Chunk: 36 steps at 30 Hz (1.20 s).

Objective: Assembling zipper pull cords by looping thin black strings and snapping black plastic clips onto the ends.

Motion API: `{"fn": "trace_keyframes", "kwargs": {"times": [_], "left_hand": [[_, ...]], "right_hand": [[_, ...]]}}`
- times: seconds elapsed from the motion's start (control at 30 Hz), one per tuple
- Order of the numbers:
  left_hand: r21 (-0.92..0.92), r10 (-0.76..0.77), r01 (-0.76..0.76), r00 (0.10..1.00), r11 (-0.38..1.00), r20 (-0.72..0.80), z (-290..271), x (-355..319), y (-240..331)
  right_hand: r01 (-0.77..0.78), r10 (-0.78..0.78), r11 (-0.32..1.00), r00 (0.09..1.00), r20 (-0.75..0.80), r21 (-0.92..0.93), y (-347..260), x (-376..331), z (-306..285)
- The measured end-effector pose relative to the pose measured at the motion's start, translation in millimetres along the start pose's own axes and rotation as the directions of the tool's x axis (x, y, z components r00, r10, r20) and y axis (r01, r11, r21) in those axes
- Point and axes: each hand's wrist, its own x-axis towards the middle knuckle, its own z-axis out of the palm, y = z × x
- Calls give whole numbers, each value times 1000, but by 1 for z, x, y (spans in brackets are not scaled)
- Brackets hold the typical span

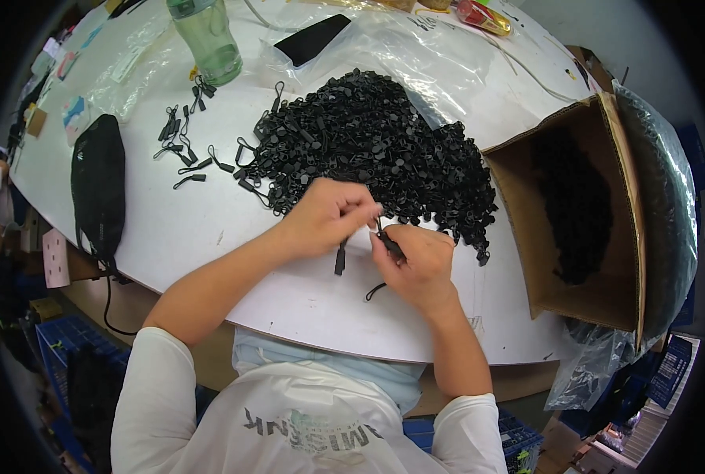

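Black looped pull (390,245), held above the bench (281,296) at its near side, looks light, its body likely stiff and its cord soft, so grip the body as your right hand (417,262) does, your left hand (329,215) pinching narrowly at the loop.

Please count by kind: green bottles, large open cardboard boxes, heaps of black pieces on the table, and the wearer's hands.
Green bottle: 1
Open cardboard box: 1
Heap of black pieces: 1
Left hand and right hand: 2
Total: 5

Black plastic pieces (352,142) look mostly matt, table (182,229) smooth, box (528,237) cardboard.
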Motion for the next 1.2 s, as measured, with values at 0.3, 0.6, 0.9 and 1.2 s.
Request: {"fn": "trace_keyframes", "kwargs": {"times": [0.3,0.6,0.9,1.2], "left_hand": [[-229,-98,56,979,972,-179,-2,-1,2],[-190,-46,36,998,981,-48,-5,-1,3],[-141,-96,84,992,986,-80,0,-1,0],[-153,-96,65,974,986,-205,4,-2,1]], "right_hand": [[-211,209,971,977,27,113,-1,1,-1],[-255,239,907,967,87,335,3,0,10],[-385,433,783,901,17,487,4,-7,12],[-127,137,979,989,-53,157,1,-2,14]]}}
